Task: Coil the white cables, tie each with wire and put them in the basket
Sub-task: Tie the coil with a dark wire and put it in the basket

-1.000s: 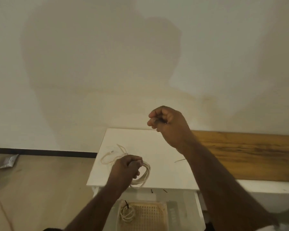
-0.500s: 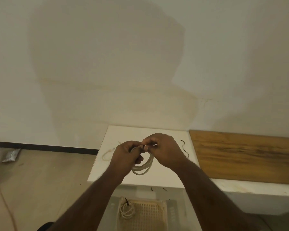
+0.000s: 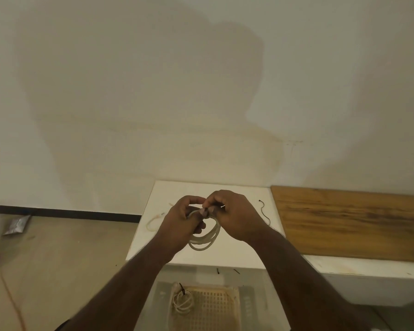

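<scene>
Low centre of frame, above the white table (image 3: 237,194), the left hand (image 3: 179,225) grips the coiled white cable (image 3: 204,242) while the right hand (image 3: 232,212) pinches its top. The cable is likely light, limp and springy: hold at the gathered loops.

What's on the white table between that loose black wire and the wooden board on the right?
Nothing: in the head view, only bare white table shows between the black wire and the wooden board. The wire lies just right of the right hand.
</scene>
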